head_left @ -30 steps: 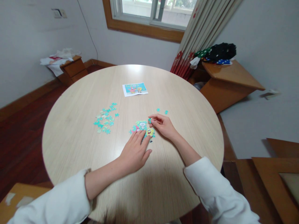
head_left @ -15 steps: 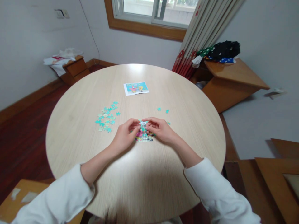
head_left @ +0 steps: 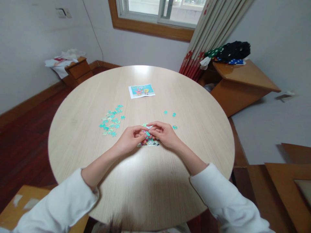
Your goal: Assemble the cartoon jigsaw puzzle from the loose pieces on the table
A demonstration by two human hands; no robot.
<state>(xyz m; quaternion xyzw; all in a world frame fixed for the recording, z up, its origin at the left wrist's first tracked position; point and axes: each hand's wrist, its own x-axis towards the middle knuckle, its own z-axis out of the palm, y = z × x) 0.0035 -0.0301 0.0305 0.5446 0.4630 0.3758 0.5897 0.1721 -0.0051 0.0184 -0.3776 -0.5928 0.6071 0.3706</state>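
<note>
A partly joined jigsaw puzzle [head_left: 148, 144] lies on the table, its middle and upper part covered by my fingers. Just above it, my left hand [head_left: 131, 138] and my right hand [head_left: 165, 134] meet with fingertips bent inward. A small teal puzzle piece [head_left: 148, 133] shows between them, pinched by the fingers of both hands. How each fingertip touches it is partly hidden. Left of my hands lies a loose heap of teal and pale green puzzle pieces [head_left: 111, 121]. To the right are a few single pieces, one of them teal with yellow [head_left: 175, 127].
On the round wooden table [head_left: 145, 187], a printed picture sheet [head_left: 142, 91] with cartoon figures lies beyond the puzzle. A wooden cabinet [head_left: 243, 87] with cloths on it stands back right, near a curtain [head_left: 213, 29]. A wooden stool [head_left: 81, 71] stands back left.
My left hand has shifted slightly left, and the fingertips of both hands have come together over the puzzle. A teal piece now shows between them. The loose pieces have stayed put.
</note>
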